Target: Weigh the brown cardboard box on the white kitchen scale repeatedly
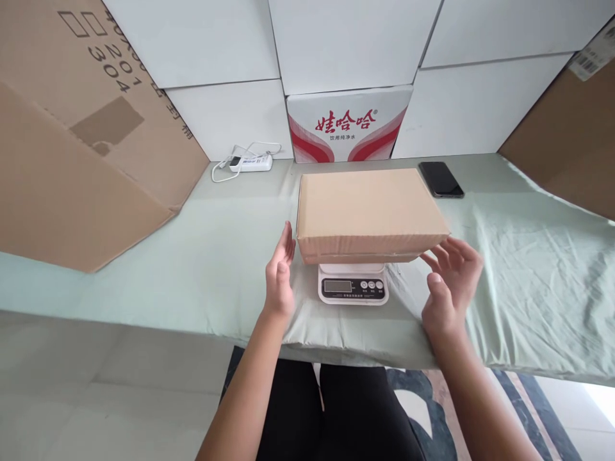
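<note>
1. Pale green cloth covers the table (144,269), backed by white cartons and a red-printed water carton (348,125).
2. Mid-table, a closed cardboard box (368,211) rests on a small white scale (353,288).
3. Left hand (280,275) hovers just beside the box's left end, fingers straight and together, holding nothing.
4. Right hand (451,282) sits near the right corner, fingers spread, empty.
5. A black phone (441,179) lies toward the back edge; a white power strip (250,163) lies back left.

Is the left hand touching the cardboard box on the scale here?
Apart. The head view shows the left hand open beside the cardboard box, with a strip of green cloth visible between fingertips and box corner.
</note>
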Available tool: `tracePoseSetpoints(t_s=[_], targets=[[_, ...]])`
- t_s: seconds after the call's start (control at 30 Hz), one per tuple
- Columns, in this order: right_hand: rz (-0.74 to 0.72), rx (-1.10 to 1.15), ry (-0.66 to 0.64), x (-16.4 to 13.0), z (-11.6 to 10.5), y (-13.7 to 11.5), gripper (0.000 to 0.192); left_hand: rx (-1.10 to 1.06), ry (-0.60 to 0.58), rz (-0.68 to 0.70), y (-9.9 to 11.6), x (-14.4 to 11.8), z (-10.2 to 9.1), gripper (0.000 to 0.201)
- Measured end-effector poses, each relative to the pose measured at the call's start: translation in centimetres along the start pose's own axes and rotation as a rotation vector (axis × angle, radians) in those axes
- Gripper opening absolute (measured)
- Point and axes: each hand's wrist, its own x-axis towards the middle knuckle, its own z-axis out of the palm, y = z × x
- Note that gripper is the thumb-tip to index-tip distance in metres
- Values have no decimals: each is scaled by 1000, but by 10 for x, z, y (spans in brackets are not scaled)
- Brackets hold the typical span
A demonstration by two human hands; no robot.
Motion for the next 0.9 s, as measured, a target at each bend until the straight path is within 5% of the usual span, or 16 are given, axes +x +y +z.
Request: tracePoseSetpoints(t_s=[0.43,0.73,0.9], targets=[[256,-61,-96,-9,-2,-2,61,-36,-145,3,2,8,9,82],[109,9,-250,6,-1,-24,90,-13,-168,60,10,11,7,79],[-37,-12,-270,65,17,-46,89,-52,-125,187,30,67,10,77]])
